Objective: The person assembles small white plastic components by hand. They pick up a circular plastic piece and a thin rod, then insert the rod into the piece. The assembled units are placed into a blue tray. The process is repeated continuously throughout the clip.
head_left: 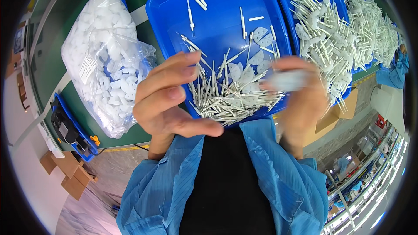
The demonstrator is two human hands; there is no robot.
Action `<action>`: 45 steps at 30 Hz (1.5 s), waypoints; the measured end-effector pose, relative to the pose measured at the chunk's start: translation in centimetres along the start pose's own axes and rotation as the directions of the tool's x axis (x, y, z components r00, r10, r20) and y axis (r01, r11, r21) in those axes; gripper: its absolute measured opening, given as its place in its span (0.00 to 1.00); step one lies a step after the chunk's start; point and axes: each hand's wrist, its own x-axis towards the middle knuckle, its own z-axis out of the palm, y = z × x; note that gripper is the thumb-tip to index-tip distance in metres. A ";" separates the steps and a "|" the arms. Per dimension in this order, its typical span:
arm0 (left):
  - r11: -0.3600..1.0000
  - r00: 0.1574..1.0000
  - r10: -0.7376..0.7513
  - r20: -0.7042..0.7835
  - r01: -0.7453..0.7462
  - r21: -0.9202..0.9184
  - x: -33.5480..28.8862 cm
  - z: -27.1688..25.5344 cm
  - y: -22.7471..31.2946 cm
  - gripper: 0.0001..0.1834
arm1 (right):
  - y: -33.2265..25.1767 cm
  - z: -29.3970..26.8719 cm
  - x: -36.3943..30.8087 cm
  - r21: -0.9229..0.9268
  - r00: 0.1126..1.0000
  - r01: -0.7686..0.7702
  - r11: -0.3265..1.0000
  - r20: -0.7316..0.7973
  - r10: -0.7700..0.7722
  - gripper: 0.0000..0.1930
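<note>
My left hand (167, 98) is raised above the left part of a blue tray (162, 15). Its fingers are spread and curved, with nothing between them. Over the tray's right edge, my right hand (300, 100) is smeared by motion. A whitish piece (288, 80) shows between its thumb and fingers, too blurred to make out its shape. Below the hands, thin white rods with metal pins (230, 104) are heaped along the tray's near side. Among them lie flat white fan-shaped plastic pieces (247, 75) with small holes.
A clear plastic bag (102, 48) full of white plastic pieces lies to the left. Two more blue trays at the right hold piled rods and fan-shaped pieces (322, 43). A small blue bin (72, 128) with black items stands at the table's left edge. Cardboard boxes (328, 124) are below right.
</note>
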 end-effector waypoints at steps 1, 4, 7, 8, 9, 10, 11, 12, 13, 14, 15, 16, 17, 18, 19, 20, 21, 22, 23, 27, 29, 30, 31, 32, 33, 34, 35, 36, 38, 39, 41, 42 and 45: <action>0.999 0.999 -0.022 -0.032 0.021 -0.044 0.0 -0.1 0.0 0.33 | -0.6 -2.0 0.3 -0.101 0.982 -0.016 0.995 -0.188 -0.003 0.29; 0.990 0.987 -0.104 0.121 0.115 -0.086 -0.9 -2.0 0.2 0.26 | -1.0 -9.5 2.4 -0.427 0.796 0.121 0.896 -0.497 -0.344 0.26; 0.991 0.982 -0.115 0.151 0.125 -0.057 -1.0 -1.7 0.6 0.21 | -1.1 -13.2 3.5 -0.629 0.737 -0.150 0.762 -0.585 -0.339 0.21; 0.992 0.983 -0.113 0.146 0.121 -0.042 -1.0 -1.5 0.7 0.20 | -1.3 -13.6 3.6 -0.708 0.743 -0.198 0.678 -0.560 -0.368 0.20; 0.993 0.984 -0.112 0.139 0.117 -0.026 -1.0 -1.4 0.9 0.19 | -1.4 -13.7 3.7 -0.775 0.751 -0.243 0.583 -0.530 -0.393 0.18; 0.994 0.985 -0.109 0.137 0.112 -0.016 -0.8 -1.1 0.8 0.18 | -1.2 -13.3 3.8 -0.883 0.657 -0.109 0.456 -0.408 -0.634 0.15; 0.994 0.984 -0.108 0.143 0.109 -0.003 -0.8 -1.1 0.7 0.18 | -1.3 -12.4 3.7 -0.811 0.695 -0.071 0.581 -0.458 -0.554 0.14; 0.994 0.983 -0.107 0.148 0.106 0.012 -0.7 -1.1 0.5 0.18 | -1.4 -11.0 3.4 -0.718 0.735 -0.040 0.695 -0.492 -0.467 0.13; 0.994 0.981 -0.109 0.158 0.106 0.025 -0.8 -1.1 0.5 0.18 | -1.5 -9.1 3.3 -0.677 0.815 -0.003 0.736 -0.428 -0.391 0.13; 0.994 0.984 -0.111 0.137 0.108 0.023 -0.9 -0.9 0.4 0.18 | -1.6 -7.2 3.2 -0.630 0.883 0.020 0.776 -0.354 -0.310 0.13; 0.994 0.987 -0.111 0.117 0.109 0.020 -1.0 -0.8 0.3 0.17 | -1.6 -5.2 3.7 -0.645 0.955 0.065 0.762 -0.182 -0.235 0.13; 0.994 0.990 -0.102 0.100 0.099 0.035 -1.1 -0.8 0.5 0.17 | -0.5 -3.9 4.5 -0.630 0.969 0.214 0.746 0.040 -0.244 0.14; 0.994 0.989 -0.107 0.099 0.104 0.036 -1.2 -0.8 0.4 0.17 | 0.7 -3.0 5.4 -0.602 0.938 0.345 0.720 0.253 -0.237 0.16; 0.993 0.988 -0.112 0.103 0.108 0.046 -1.4 -0.8 0.2 0.16 | 2.6 -2.2 6.4 -0.602 0.892 0.452 0.658 0.315 -0.325 0.18; 0.992 0.987 -0.119 0.109 0.113 0.056 -1.6 -1.0 0.1 0.16 | 4.3 -1.3 7.2 -0.594 0.835 0.550 0.587 0.374 -0.403 0.20; 0.992 0.987 -0.119 0.106 0.112 0.063 -1.7 -1.0 -0.1 0.15 | 5.5 -0.7 7.6 -0.622 0.817 0.574 0.532 0.393 -0.422 0.18; 0.991 0.988 -0.119 0.104 0.112 0.068 -1.8 -0.9 -0.3 0.15 | 6.4 -0.2 7.9 -0.649 0.799 0.595 0.474 0.413 -0.438 0.16; 0.990 0.987 -0.122 0.102 0.114 0.078 -1.9 -1.0 -0.3 0.15 | 6.9 0.2 8.0 -0.669 0.780 0.614 0.419 0.434 -0.450 0.15; 0.988 0.985 -0.131 0.114 0.121 0.091 -2.0 -1.1 -0.4 0.13 | 7.0 0.6 8.2 -0.660 0.774 0.626 0.417 0.456 -0.441 0.12; 0.950 0.931 -0.273 0.244 0.221 0.220 -1.7 -1.1 -0.4 0.11 | 6.9 1.6 7.6 -0.650 0.759 0.650 0.394 0.519 -0.394 0.03; 0.900 0.848 -0.401 0.347 0.294 0.322 -1.1 -0.5 -0.2 0.13 | 7.3 2.0 7.3 -0.662 0.747 0.660 0.356 0.523 -0.411 0.03; 0.870 0.792 -0.466 0.395 0.329 0.368 -1.0 0.3 -0.1 0.14 | 7.7 1.9 7.7 -0.622 0.738 0.670 0.405 0.495 -0.460 0.04; 0.836 0.727 -0.528 0.438 0.357 0.416 -0.7 0.9 -0.1 0.16 | 7.6 1.9 7.7 -0.570 0.762 0.645 0.509 0.431 -0.483 0.05; 0.843 0.715 -0.508 0.480 0.299 0.447 -0.5 1.3 -0.1 0.17 | 7.1 1.9 7.7 -0.504 0.787 0.616 0.605 0.365 -0.497 0.05; 0.848 0.699 -0.489 0.522 0.239 0.474 -0.3 1.7 -0.1 0.17 | 6.6 1.8 7.7 -0.427 0.811 0.585 0.690 0.299 -0.503 0.06; 0.851 0.683 -0.469 0.559 0.180 0.494 -0.2 2.1 -0.1 0.18 | 6.2 1.3 7.5 -0.285 0.827 0.561 0.778 0.234 -0.511 0.10; 0.840 0.627 -0.505 0.593 0.198 0.506 -0.1 2.3 0.2 0.18 | 5.3 0.8 7.0 -0.210 0.885 0.458 0.864 0.198 -0.421 0.11; 0.827 0.568 -0.538 0.623 0.216 0.519 -0.1 2.4 0.5 0.18 | 4.2 0.2 6.3 -0.129 0.931 0.344 0.930 0.172 -0.321 0.12; 0.804 0.488 -0.585 0.648 0.247 0.540 -0.2 2.8 0.7 0.16 | 3.6 -0.9 5.1 -0.080 0.966 0.225 0.971 0.145 -0.212 0.13; 0.817 0.503 -0.564 0.655 0.227 0.530 -0.3 2.8 0.6 0.16 | 3.2 -1.4 4.7 -0.031 0.979 0.156 0.987 0.137 -0.151 0.13; 0.843 0.532 -0.520 0.668 0.191 0.503 -0.6 2.5 0.1 0.15 | 2.4 -2.0 3.9 0.063 0.991 0.013 0.998 0.130 -0.021 0.13; 0.822 0.568 -0.555 0.608 0.265 0.503 -0.6 2.8 0.2 0.14 | 2.3 -1.9 3.4 0.119 0.995 -0.051 0.992 0.090 0.041 0.11; 0.751 0.648 -0.649 0.399 0.462 0.472 -0.1 4.0 1.2 0.12 | 2.7 -3.5 2.9 -0.011 0.972 -0.087 0.996 0.220 0.087 0.09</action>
